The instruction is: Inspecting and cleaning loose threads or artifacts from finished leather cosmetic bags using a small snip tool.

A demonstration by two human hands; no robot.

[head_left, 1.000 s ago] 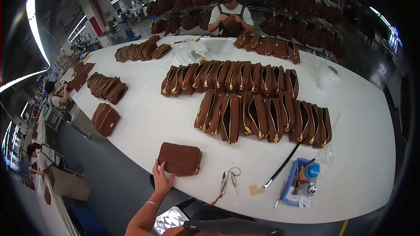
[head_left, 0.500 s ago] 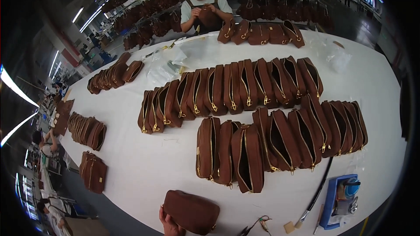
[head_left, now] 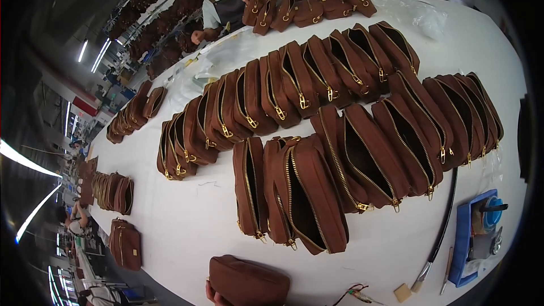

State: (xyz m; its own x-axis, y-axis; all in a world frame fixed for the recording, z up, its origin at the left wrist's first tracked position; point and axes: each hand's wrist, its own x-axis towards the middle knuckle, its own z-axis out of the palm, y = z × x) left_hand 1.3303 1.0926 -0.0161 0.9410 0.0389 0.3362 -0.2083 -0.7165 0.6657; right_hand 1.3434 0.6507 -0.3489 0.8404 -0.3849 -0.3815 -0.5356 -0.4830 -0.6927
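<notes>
At the near edge of the white table (head_left: 187, 221), my left hand (head_left: 213, 294) grips a brown zip pouch (head_left: 249, 280) by its left end. Only a few fingertips show; the pouch covers the rest. Its plain side faces up. My right hand is out of the picture. Just beyond stand brown bags with gaping gold zips, the closest being a wide-mouthed bag (head_left: 314, 198). To the right of the held pouch lies a thin tool with a red wire (head_left: 360, 294).
Another long row of brown bags (head_left: 266, 93) runs behind. A blue tray (head_left: 467, 243) with jars, a long brush (head_left: 439, 238) and a small tan block (head_left: 403, 293) are at right. More bags (head_left: 126, 243) line the left edge. Across the table sits a co-worker (head_left: 226, 0).
My view has shifted and tilted, so the rows look closer. The pouch stays in my left hand. The co-worker's hands have moved apart, one lowered to the table, the other at a bag.
</notes>
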